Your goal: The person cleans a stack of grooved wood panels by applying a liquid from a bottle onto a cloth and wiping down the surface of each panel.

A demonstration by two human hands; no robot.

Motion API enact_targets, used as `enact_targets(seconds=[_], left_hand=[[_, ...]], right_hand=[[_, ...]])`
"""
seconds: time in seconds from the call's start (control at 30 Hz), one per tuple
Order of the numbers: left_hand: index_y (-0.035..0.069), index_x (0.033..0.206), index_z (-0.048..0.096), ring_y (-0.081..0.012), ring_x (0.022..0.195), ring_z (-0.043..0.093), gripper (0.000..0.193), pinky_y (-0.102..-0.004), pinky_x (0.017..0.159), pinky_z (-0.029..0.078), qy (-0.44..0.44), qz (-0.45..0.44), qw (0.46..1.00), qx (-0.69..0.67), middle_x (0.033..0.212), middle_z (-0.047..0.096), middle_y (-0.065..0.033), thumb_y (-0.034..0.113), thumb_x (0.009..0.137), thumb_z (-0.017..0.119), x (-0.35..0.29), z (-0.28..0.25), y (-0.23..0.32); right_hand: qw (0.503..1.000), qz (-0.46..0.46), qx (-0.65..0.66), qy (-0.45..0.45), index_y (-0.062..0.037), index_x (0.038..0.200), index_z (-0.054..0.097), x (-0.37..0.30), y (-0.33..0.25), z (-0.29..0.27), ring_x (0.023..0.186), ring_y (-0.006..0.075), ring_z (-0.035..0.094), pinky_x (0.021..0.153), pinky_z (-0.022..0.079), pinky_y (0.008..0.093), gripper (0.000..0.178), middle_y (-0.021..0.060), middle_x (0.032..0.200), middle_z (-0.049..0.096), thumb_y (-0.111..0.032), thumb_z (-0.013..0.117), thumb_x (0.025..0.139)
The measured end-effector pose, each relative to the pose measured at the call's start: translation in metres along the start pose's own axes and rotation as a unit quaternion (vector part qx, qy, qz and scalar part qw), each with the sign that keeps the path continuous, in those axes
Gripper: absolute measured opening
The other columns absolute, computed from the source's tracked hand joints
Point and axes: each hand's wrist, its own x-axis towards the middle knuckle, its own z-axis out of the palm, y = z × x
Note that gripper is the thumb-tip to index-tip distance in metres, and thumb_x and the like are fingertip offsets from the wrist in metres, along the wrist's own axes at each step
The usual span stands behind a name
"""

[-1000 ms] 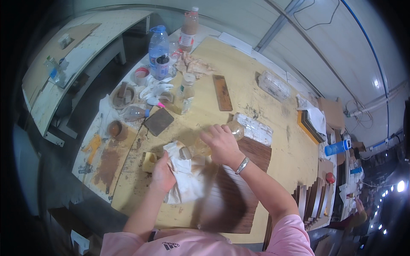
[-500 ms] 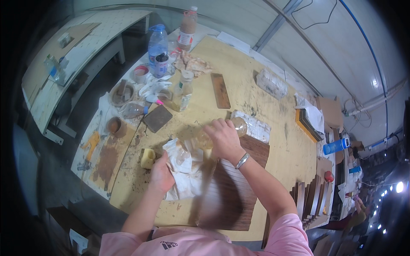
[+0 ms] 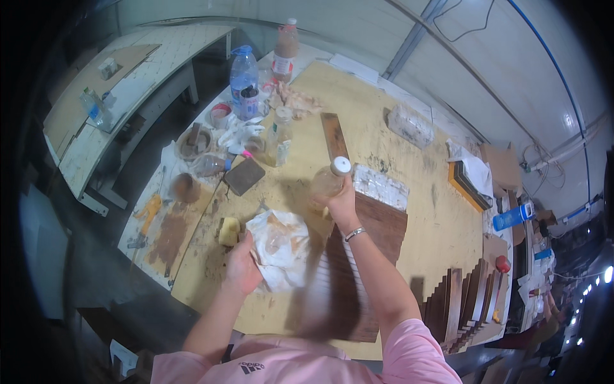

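Note:
A crumpled white cloth (image 3: 281,246) with brownish stains is in my left hand (image 3: 244,267), its fingers closed on the near left edge. Over the table's middle, my right hand (image 3: 343,208) grips a clear plastic bottle (image 3: 326,184) with a white cap. The cap points up, and pale liquid shows inside. Under my right forearm lies a row of dark brown wooden strips (image 3: 377,256), resting partly against a plastic-wrapped block (image 3: 382,187). A yellow sponge (image 3: 229,232) sits just beyond my left hand.
Bottles, cups and white gloves (image 3: 240,136) crowd the table's left back, near a dark square block (image 3: 245,176). One wooden strip (image 3: 333,136) lies farther back. Stacked brown boards (image 3: 457,294) stand at right. A second wrapped block (image 3: 410,125) sits at the far right.
My right hand has turned the bottle from lying tilted over the cloth to cap-up and moved it slightly left. The cloth, still in my left hand, now shows more brownish staining.

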Motion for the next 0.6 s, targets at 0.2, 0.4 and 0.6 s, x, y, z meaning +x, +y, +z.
enact_targets(seconds=[0.2, 0.4, 0.6], left_hand=[[-0.005, 0.147, 0.036, -0.0319, 0.137, 0.047, 0.053, -0.049, 0.115, 0.036, -0.007, 0.019, 0.996, 0.092, 0.15, 0.046, -0.0174, 0.031, 0.108, 0.04, -0.04, 0.0, -0.01], [-0.003, 0.148, 0.036, -0.0308, 0.137, 0.048, 0.05, -0.046, 0.115, 0.036, -0.038, 0.013, 0.972, 0.232, 0.148, 0.047, -0.0185, 0.026, 0.108, 0.04, -0.08, 0.023, -0.028], [0.001, 0.105, 0.065, -0.0157, 0.08, 0.059, 0.025, -0.0295, 0.068, 0.045, -0.087, -0.147, 0.821, 0.545, 0.086, 0.065, -0.0038, 0.023, 0.104, 0.052, -0.08, 0.085, -0.123]], right_hand=[[0.993, 0.022, -0.104, -0.057, -0.002, 0.155, 0.025, -0.08, -0.013, -0.051, 0.144, 0.0345, 0.034, 0.119, 0.03, 0.0405, 0.11, 0.0229, 0.155, 0.035, -0.015, 0.09, 0.067], [0.933, 0.03, -0.343, -0.108, -0.0042, 0.157, 0.023, -0.281, -0.038, -0.148, 0.15, 0.0444, 0.016, 0.122, 0.02, 0.0502, 0.129, 0.0251, 0.163, 0.017, -0.033, 0.096, 0.055], [0.933, 0.05, -0.336, -0.116, 0.0, 0.157, 0.019, -0.355, -0.015, -0.128, 0.15, 0.0467, 0.014, 0.123, 0.018, 0.0509, 0.129, 0.0335, 0.161, 0.009, -0.042, 0.093, 0.059]])
